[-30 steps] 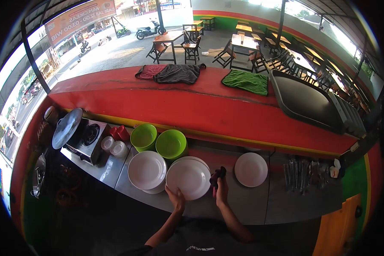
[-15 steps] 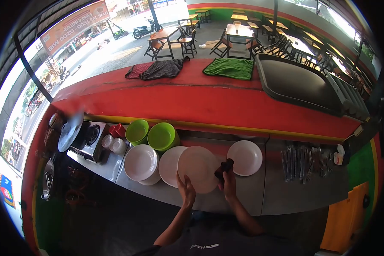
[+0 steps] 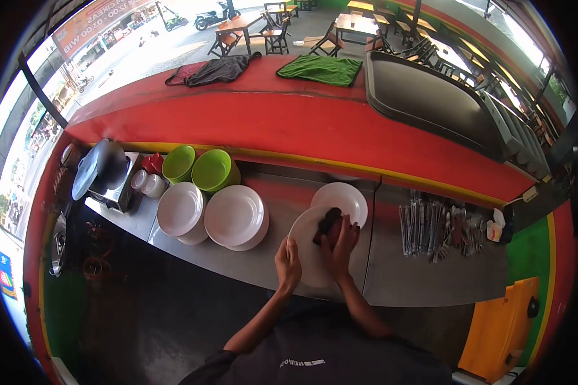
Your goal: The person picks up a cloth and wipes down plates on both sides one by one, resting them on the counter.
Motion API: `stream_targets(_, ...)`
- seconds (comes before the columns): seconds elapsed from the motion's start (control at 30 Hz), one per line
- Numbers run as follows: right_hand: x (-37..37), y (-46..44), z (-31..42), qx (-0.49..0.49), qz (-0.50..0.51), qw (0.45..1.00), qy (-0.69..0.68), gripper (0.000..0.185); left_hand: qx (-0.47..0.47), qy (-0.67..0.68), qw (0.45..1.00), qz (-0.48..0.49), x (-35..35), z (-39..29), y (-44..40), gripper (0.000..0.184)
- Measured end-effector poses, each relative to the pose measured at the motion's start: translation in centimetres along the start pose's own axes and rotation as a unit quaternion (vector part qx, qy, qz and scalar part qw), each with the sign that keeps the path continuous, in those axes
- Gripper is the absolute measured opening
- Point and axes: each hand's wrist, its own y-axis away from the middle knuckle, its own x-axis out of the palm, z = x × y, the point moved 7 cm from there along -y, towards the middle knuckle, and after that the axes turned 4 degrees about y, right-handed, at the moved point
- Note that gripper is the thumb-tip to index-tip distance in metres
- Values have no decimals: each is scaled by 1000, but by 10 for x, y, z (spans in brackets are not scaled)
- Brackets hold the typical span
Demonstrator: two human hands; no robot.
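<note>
A white plate [image 3: 304,234] is tilted toward me, with my left hand [image 3: 288,264] gripping its left rim, thumb on the front. My right hand [image 3: 340,249] presses a dark cloth [image 3: 328,226] against the upper right of the plate's face; its fingers are wrapped around the bunched fabric. Just behind, another white plate [image 3: 348,198] lies on the steel counter, partly covered by the held one. To the left stand two stacks of white plates, a nearer stack [image 3: 236,215] and a farther-left stack [image 3: 180,208].
Green bowls [image 3: 212,170] and red cups [image 3: 153,163] stand behind the plate stacks, near a stove [image 3: 119,192]. Wrapped cutlery [image 3: 424,224] lies on the right of the counter. Along the red ledge [image 3: 237,119] are a green cloth [image 3: 320,69] and a black tray [image 3: 424,96].
The held plate has come off the middle stack and moved right, in front of the single plate. My right hand has brought the dark cloth onto its face. The view has shifted.
</note>
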Motion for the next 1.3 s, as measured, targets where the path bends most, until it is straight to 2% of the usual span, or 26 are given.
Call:
stream_targets(0.07,5,-5,16,-16,28,996,-84,87,-30,-12,999,35,8,9,-3,45)
stream_targets(0.13,11,-4,30,-31,43,986,-158,87,3,14,999,35,14,5,-9,45)
stream_targets(0.27,6,8,44,-76,127,978,-147,83,21,89,994,57,25,-13,-27,46)
stream_targets(0.3,2,12,46,-90,143,973,-159,80,15,113,993,32,27,-19,-27,46)
stream_targets(0.4,-10,16,51,-90,204,966,-133,77,30,96,995,14,22,-4,-41,46)
stream_targets(0.63,-23,17,15,-87,147,985,-2,64,20,106,994,0,31,-2,-40,47)
stream_targets(0.7,-37,13,9,-76,106,991,33,62,-14,105,994,19,32,15,-40,45)
stream_targets(0.8,-46,8,-6,-22,80,995,51,62,-17,124,992,27,42,17,-40,48)
stream_targets(0.93,-47,-2,-26,13,78,997,-26,64,19,127,992,7,55,-6,-34,46)
stream_targets(1.1,-56,-20,-38,-1,-16,999,-36,59,-22,110,991,69,75,-4,-21,49)
stream_targets(1.2,-57,-30,-38,14,-35,998,-59,57,-31,64,992,109,87,-2,-17,52)
stream_targets(1.3,-53,-33,-23,4,2,991,-133,56,-19,42,992,118,91,-5,-19,52)
